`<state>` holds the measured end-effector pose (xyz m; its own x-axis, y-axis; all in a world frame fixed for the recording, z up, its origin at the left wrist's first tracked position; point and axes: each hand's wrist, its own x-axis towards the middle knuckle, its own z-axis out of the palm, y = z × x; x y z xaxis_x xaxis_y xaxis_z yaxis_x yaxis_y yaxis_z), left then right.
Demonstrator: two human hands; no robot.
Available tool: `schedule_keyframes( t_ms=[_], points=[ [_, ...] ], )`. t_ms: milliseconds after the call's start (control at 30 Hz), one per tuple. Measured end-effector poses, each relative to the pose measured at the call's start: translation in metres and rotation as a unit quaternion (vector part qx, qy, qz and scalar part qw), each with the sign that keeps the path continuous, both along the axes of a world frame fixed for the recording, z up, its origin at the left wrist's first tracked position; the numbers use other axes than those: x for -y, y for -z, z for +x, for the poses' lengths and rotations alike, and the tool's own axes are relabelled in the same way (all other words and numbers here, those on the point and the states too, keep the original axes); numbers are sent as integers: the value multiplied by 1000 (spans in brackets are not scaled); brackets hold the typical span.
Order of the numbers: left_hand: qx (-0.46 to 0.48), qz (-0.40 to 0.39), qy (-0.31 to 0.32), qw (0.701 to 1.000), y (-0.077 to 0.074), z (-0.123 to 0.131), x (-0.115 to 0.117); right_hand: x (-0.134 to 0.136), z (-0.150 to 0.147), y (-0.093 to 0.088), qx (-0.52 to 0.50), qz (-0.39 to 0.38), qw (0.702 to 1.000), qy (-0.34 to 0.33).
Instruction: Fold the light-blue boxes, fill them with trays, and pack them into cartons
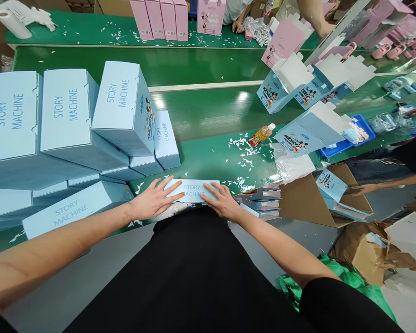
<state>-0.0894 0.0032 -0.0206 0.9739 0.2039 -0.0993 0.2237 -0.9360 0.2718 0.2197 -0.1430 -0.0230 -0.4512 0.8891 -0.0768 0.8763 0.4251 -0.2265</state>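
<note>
A light blue "STORY MACHINE" carton (192, 189) lies at the near edge of the green table (208, 152), right against my body. My left hand (154, 200) rests flat on its left end with fingers spread, open. My right hand (222, 200) lies flat on its right end, fingers stretched out, open. Both hands press on the carton's top face. A stack of flat unfolded cartons (261, 200) sits just right of my right hand.
Several finished blue "STORY MACHINE" boxes (69, 120) are piled at the left. Open Mickey boxes (298, 92), a drink bottle (261, 135), a blue tray (346, 143) and paper scraps lie to the right. Pink boxes (159, 18) stand at the back. Other people's hands work at the back and right.
</note>
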Motion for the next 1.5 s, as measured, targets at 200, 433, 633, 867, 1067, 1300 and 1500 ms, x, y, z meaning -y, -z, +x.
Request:
schedule_keyframes(
  t_ms=[200,433,633,867,1067,1300,1500],
  points=[
    [11,6,-10,1000,1,8,-1,-12,8,-6,-1,-21,998,-53],
    [14,0,-37,999,8,14,5,-7,3,-5,-10,-24,999,-23],
    [21,-9,-40,999,4,14,6,-4,3,-4,11,-24,999,-35],
    [-1,14,23,1000,-1,22,8,-2,-1,-13,46,-26,997,-48],
    [-17,5,40,999,0,24,1,-1,-8,-9,33,-31,998,-37],
    [-13,-3,76,997,-3,22,-16,1,-8,-4,13,-12,1000,-15],
    [4,31,-104,994,3,36,27,1,20,5,-109,71,971,200]
  ],
)
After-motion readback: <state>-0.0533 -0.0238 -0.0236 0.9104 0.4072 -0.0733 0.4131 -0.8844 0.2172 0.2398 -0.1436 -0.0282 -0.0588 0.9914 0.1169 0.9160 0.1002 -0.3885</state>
